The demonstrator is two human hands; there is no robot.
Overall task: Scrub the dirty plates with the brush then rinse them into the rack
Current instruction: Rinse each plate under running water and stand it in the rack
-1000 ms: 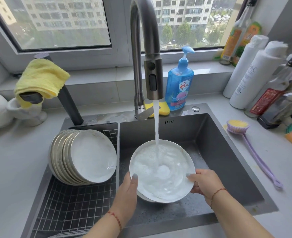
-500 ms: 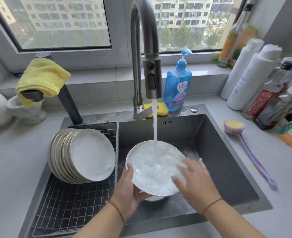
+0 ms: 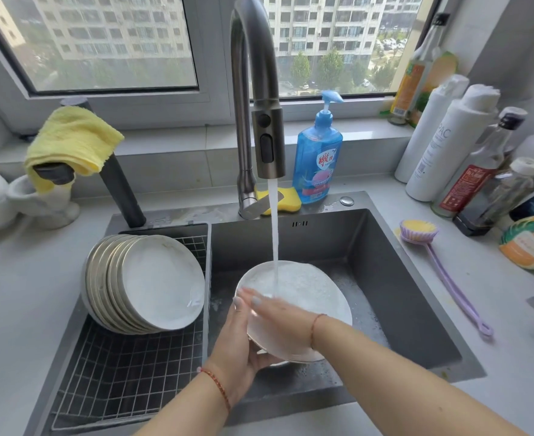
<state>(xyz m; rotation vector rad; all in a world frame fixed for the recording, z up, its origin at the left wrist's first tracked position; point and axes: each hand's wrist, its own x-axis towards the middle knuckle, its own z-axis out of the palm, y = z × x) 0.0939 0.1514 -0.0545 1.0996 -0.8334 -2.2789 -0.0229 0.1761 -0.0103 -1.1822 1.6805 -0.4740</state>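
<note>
On your far left a yellow cloth (image 3: 70, 143) hangs over a dark angled spout beside a white ceramic holder (image 3: 44, 201). Next comes the wire dish rack (image 3: 124, 376) set in the left part of the steel sink (image 3: 385, 262), with a stack of white, metal-rimmed plates (image 3: 146, 283) leaning on edge at its back end. Your left hand (image 3: 239, 349) grasps the white round plate (image 3: 309, 287) from below at its near-left rim, thumb up along the edge, holding it tilted over the basin. The tall grey faucet (image 3: 267, 143) pours a stream of water (image 3: 273, 228) onto the plate's upper face. Your right hand (image 3: 278, 309) lies flat across the plate's left side, fingers straight and pressing the wet surface, grasping nothing. Behind the faucet sit a yellow sponge (image 3: 287, 199) and a blue pump bottle of dish soap (image 3: 317, 158). On the counter to the right lies the lilac long-handled brush (image 3: 442, 272), bristle head towards the wall, well apart from both hands, near a cluster of bottles (image 3: 467, 152).
</note>
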